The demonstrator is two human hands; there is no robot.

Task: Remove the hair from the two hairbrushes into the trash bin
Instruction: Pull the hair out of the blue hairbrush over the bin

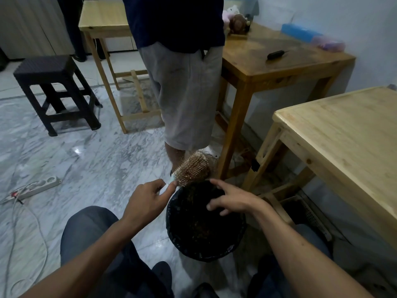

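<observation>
My left hand (148, 197) grips the pale handle of a round hairbrush (192, 168). Its tan bristled head, tangled with brown hair, points up and away just past the far rim of the trash bin (171, 231). The bin is lined with a black bag and stands on the floor between my knees, with dark hair inside. My right hand (231, 200) hovers over the bin's mouth, fingers spread and holding nothing. A second dark hairbrush (276, 54) lies on the brown wooden table at the back right.
A person in grey shorts (187, 93) stands just beyond the bin. A brown table (268, 67) and a light table (343, 136) are at right, another light table (103, 18) and a black stool (53, 89) at left. A power strip (40, 186) and cable lie on the marble floor.
</observation>
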